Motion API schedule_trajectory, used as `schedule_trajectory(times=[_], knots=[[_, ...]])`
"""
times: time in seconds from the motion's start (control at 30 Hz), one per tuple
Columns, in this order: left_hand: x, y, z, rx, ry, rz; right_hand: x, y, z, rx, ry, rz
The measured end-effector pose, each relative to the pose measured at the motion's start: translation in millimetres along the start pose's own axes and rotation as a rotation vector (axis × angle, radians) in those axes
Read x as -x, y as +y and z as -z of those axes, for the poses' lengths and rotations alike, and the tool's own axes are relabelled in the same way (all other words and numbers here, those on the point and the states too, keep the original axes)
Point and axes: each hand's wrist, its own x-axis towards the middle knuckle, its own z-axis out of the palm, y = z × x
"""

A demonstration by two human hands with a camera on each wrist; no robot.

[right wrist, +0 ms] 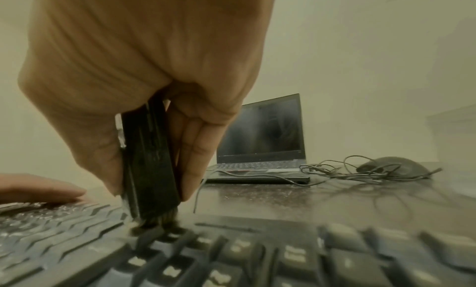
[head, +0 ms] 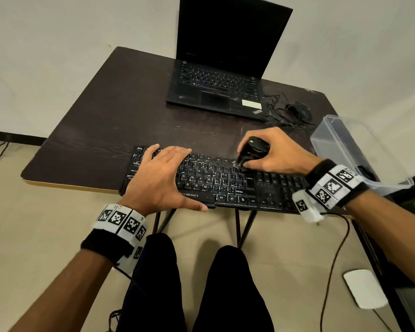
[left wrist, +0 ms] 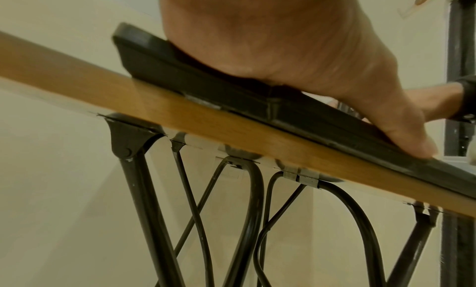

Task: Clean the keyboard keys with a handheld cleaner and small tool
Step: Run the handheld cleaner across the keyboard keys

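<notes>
I see the dark desk (head: 101,111) filling the middle of the head view, its pale wooden edge (left wrist: 231,132) running diagonally across the left wrist view. At the upper centre of the head view an open black laptop (head: 216,87) stands with its screen dark. A clear plastic box (head: 350,149) sits at the right edge of the frame, at the desk's corner. The black keyboard (head: 225,183) lies along the desk's near edge, at the centre of the frame.

My left hand (head: 158,178) lies flat on the keyboard's left end, fingers straight and spread, thumb along the front rim; this grip holds nothing and only presses down. My right hand (head: 271,152) is just right of centre, over the upper key rows, its grip closed around the black handheld cleaner (head: 252,149). In the right wrist view the fingers (right wrist: 195,149) and thumb clamp the cleaner's body upright, and its dark bristles (right wrist: 157,222) touch the keys, blurred there.

A black mouse (head: 300,111) with a tangled cable (head: 276,111) lies right of the laptop.
</notes>
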Motion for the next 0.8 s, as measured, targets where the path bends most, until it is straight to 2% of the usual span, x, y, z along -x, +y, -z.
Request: schedule_trajectory(times=[0.07,0.27,0.5,0.7,0.8], knots=[[0,1,0,-0.001,-0.007,0.003,-1,-1,-1,-0.027,0.038,-0.011],[0,2,3,-0.002,-0.035,0.024,-50,-45,-35,-0.013,0.035,0.122],[0,3,2,-0.004,-0.02,0.018,-11,4,1,-0.018,0.063,-0.095],[1,4,3,0.007,-0.01,0.006,-59,-40,-32,-0.076,0.049,0.054],[1,3,3,0.005,-0.016,0.01,-70,-47,-31,-0.055,0.037,0.062]])
